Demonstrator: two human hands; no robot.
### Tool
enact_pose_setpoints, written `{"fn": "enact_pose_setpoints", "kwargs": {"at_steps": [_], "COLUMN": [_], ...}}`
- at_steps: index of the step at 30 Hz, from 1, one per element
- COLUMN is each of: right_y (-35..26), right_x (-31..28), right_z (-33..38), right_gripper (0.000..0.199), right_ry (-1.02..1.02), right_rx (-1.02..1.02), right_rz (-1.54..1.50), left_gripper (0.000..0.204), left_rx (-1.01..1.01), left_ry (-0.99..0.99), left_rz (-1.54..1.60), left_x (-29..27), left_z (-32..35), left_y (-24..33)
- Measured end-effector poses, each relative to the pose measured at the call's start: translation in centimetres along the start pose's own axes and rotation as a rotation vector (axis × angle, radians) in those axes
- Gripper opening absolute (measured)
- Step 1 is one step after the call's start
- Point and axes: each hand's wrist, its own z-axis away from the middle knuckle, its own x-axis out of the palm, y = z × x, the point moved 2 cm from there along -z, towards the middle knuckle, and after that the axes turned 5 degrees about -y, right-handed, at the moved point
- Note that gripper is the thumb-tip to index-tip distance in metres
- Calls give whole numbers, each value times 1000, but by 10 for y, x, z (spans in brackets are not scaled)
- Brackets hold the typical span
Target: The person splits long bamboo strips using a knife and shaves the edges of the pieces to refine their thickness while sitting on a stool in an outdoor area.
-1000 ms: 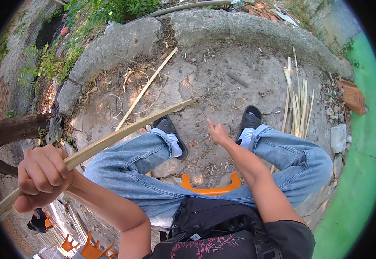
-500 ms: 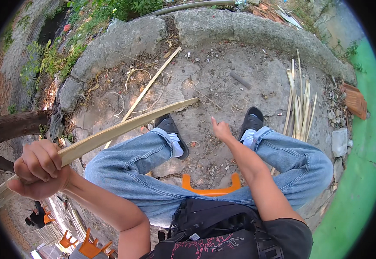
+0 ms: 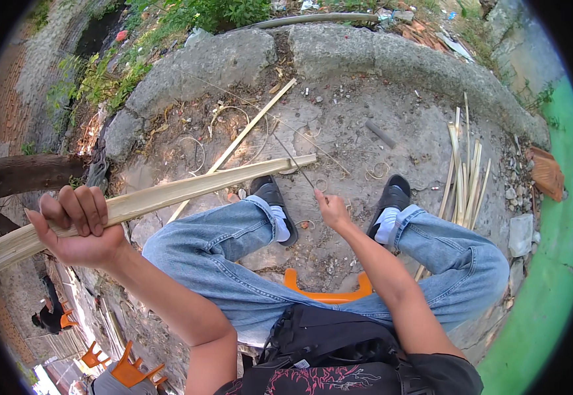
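My left hand is wrapped round a long, pale split-bamboo strip near its wide end. The strip slants across in front of my left knee, and its far tip is above my left foot. In front of my lap, my right hand grips a thin, dark, straight tool. It looks like a slim rod or a blade seen edge-on, and its handle is hidden in my fist. The tool crosses the strip near the far tip; whether they touch I cannot tell.
A second bamboo strip lies on the ground beyond the held one, with curled shavings about. Several strips are bunched at the right. A short grey tube lies ahead, before a concrete kerb. An orange stool shows under me.
The bamboo strip has tilted flatter, its near end rising, and my left fingers have shifted their hold. My right hand has lowered slightly, and the dark tool now shows plainly across the strip.
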Motion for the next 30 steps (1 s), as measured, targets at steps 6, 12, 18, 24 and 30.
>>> {"fn": "enact_pose_setpoints", "kwargs": {"at_steps": [6,12,18,24,30], "right_y": [31,32,65,57,86], "right_x": [6,0,2,3,-7], "right_z": [-20,-30,-22,-27,-30], "right_gripper": [74,79,80,80,77], "right_ry": [53,51,36,-17,150], "right_rx": [-43,158,270,104,249], "right_rz": [41,159,70,192,227], "left_gripper": [46,45,44,43,41], "left_rx": [-2,9,9,-5,-19], "left_ry": [-174,-215,-280,-226,-164], "left_rz": [114,90,125,82,71], "left_x": [-5,7,13,17,10], "left_z": [2,3,1,1,0], "left_y": [-3,-3,-3,1,-10]}}
